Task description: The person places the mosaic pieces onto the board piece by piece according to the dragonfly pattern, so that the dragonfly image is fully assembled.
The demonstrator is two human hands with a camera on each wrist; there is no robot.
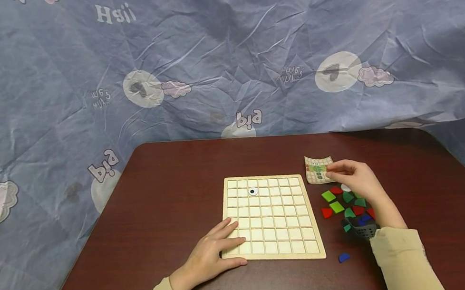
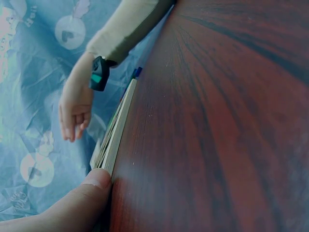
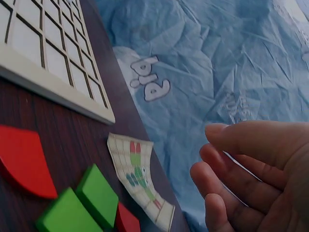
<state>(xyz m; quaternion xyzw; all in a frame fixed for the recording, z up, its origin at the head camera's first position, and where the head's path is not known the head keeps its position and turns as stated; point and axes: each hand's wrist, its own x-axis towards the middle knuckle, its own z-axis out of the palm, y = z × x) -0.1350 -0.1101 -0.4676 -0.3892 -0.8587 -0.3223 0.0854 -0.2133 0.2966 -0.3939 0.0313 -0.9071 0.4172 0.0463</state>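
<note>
A pale wooden grid board (image 1: 280, 221) lies on the table with one round eye piece (image 1: 252, 191) in its upper rows. My left hand (image 1: 212, 252) rests on the board's lower left corner, fingers spread and fairly straight. In the left wrist view, its thumb (image 2: 99, 179) touches the board's edge. My right hand (image 1: 359, 181) hovers above the loose pieces, fingertips beside a small pattern card (image 1: 316, 173). The right wrist view shows the fingers loosely bent with nothing between them. Light green squares (image 3: 96, 193) and a red quarter-round piece (image 3: 26, 162) lie near it.
Several red, green and blue pieces are heaped right of the board, partly hidden by the right hand and wrist. A lone blue piece (image 1: 343, 257) lies nearer the front. The dark table (image 1: 155, 187) meets a blue printed cloth (image 1: 207, 71) at the back.
</note>
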